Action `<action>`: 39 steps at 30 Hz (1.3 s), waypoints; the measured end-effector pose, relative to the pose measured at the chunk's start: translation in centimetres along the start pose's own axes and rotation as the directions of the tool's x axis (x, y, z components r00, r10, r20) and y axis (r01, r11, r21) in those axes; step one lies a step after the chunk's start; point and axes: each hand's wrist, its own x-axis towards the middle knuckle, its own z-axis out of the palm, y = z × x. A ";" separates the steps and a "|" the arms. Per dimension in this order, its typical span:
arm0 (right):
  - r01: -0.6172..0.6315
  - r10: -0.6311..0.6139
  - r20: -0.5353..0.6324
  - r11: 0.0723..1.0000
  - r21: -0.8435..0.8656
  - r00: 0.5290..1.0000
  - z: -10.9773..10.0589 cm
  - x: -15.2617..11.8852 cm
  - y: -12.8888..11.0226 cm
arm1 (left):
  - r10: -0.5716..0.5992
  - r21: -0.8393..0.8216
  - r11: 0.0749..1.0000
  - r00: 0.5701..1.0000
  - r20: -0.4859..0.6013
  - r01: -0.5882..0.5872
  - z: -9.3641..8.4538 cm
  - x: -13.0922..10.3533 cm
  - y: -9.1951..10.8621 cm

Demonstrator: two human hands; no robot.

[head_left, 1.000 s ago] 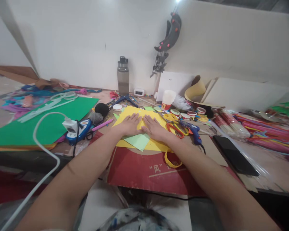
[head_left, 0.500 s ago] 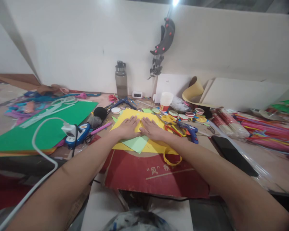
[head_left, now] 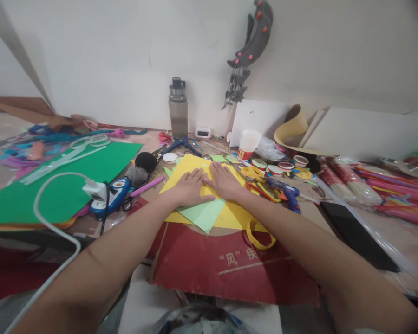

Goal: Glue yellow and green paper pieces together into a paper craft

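Both hands lie flat on a yellow sheet at the middle of the table. My left hand, fingers stretched forward, rests partly over the upper edge of a pale green piece of paper. Beside it, my right hand is spread palm down, its thumb close to the left hand's fingers. Neither hand grips anything. Part of the green paper is hidden under the hands. A yellow ring-shaped strip sits near my right forearm, over the red printed board under the sheet.
Scissors and a blue glue gun lie right of the sheet, with a black phone farther right. Green sheets, a white plug and cable and a pink pen lie left. A bottle stands behind.
The view has tipped down and shifted slightly. My hands stay flat on the papers; the right hand has slid a little forward beside the left, whose thumb now points right across the green paper.
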 end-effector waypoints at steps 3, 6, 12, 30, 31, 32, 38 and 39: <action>-0.043 0.043 -0.023 0.999 0.009 0.999 -0.3 -0.1 0.1 | -0.011 -0.006 1.000 1.000 -0.002 0.011 0.0 -0.2 0.2; -0.087 0.087 -0.024 0.996 0.001 0.996 -0.5 0.0 0.3 | -0.027 -0.017 0.999 1.000 0.008 0.027 -0.2 -0.7 0.4; -0.083 0.082 -0.015 0.994 -0.066 0.996 0.1 -0.5 0.2 | -0.042 -0.007 0.999 0.999 0.028 0.042 -0.2 -1.2 0.8; 0.089 -0.088 -0.014 0.994 0.064 0.996 -2.2 -2.7 0.1 | -0.052 -0.034 0.998 0.998 0.045 0.054 -0.3 -0.9 0.8; 0.082 -0.083 0.020 0.995 0.051 0.996 -1.6 -2.9 -0.1 | -0.048 -0.032 0.998 0.998 0.043 0.050 -0.2 -0.9 0.7; 0.075 -0.077 0.046 0.996 0.040 0.996 -1.2 -3.1 -0.2 | -0.044 -0.031 0.999 0.998 0.036 0.045 -0.2 -0.8 0.7; 0.044 -0.053 0.096 0.995 0.094 0.994 -1.7 -2.5 0.2 | -0.058 -0.035 0.998 0.997 0.045 0.060 -0.4 -0.9 0.8; 0.045 -0.052 0.071 0.993 0.105 0.996 -2.1 -2.4 0.3 | -0.059 -0.036 0.998 0.997 0.048 0.060 -0.4 -0.9 0.9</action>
